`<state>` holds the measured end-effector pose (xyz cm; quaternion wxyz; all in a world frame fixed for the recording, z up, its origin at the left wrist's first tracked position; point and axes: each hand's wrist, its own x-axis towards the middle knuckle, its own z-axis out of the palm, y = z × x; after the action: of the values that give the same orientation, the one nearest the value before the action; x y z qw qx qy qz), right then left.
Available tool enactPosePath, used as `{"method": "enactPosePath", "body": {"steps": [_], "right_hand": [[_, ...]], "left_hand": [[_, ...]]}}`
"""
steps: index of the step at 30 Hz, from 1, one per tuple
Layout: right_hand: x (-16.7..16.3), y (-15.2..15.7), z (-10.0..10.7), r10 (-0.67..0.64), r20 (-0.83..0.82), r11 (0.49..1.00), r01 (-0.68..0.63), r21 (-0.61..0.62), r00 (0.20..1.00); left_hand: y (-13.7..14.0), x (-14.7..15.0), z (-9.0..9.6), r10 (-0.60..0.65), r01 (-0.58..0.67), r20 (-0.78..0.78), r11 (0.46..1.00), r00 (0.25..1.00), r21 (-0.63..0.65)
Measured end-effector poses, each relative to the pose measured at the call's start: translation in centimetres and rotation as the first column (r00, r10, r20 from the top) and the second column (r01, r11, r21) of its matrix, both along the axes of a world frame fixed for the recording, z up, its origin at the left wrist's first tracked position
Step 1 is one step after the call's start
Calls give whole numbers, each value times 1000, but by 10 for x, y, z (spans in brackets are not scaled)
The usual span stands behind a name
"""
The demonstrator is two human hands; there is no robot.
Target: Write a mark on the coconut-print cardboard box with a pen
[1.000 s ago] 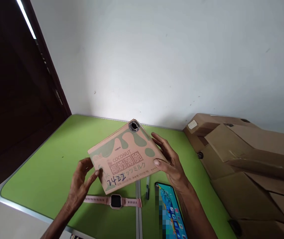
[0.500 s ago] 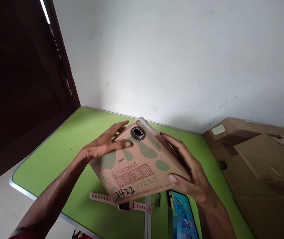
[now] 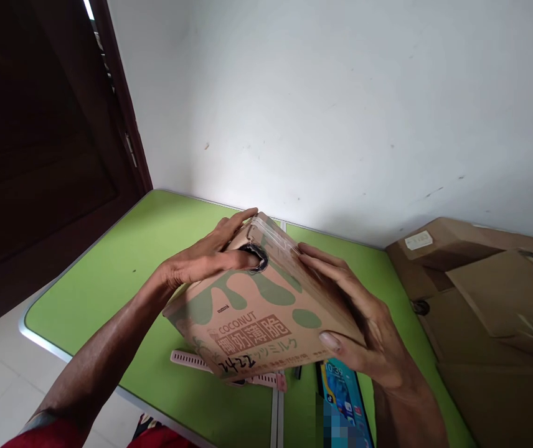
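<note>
Coconut box [image 3: 261, 323] gripped by left hand [image 3: 201, 264], right hand [image 3: 364, 339], above green table [image 3: 108, 274]

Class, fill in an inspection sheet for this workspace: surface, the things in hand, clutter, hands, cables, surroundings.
Surface: green table with a pale rim and a centre seam.
Things in hand: coconut biscuit box, tilted, held above the table, a torn hole near its top corner.
Clutter: pink watch and lit phone under the box; brown cartons at the right.
Hands: left hand on the box top, a finger at the hole; right hand gripping the right edge.
Cables: nothing seen.
Surroundings: white wall, dark door.
</note>
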<state>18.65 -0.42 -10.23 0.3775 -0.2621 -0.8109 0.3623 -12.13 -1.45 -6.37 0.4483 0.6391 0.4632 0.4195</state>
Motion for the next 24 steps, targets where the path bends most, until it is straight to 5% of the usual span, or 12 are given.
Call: {"method": "enactPosePath", "body": {"steps": [4, 10, 18, 24], "right_hand": [[-6, -17, 5, -249, 10, 968, 249, 38, 968], [-63, -46, 32, -603, -50, 783, 602, 155, 796], [-73, -45, 34, -653, -52, 727, 645, 237, 755], [-74, -41, 39, -653, -68, 720, 646, 256, 754]], "left_hand": [[-10, 13, 1, 77, -83, -70, 992, 995, -97], [-21, 27, 1, 130, -138, -98, 987, 987, -78], [-26, 17, 1, -37, 35, -104, 999, 994, -18], [-30, 28, -1, 21, -21, -93, 1000, 995, -2]]}}
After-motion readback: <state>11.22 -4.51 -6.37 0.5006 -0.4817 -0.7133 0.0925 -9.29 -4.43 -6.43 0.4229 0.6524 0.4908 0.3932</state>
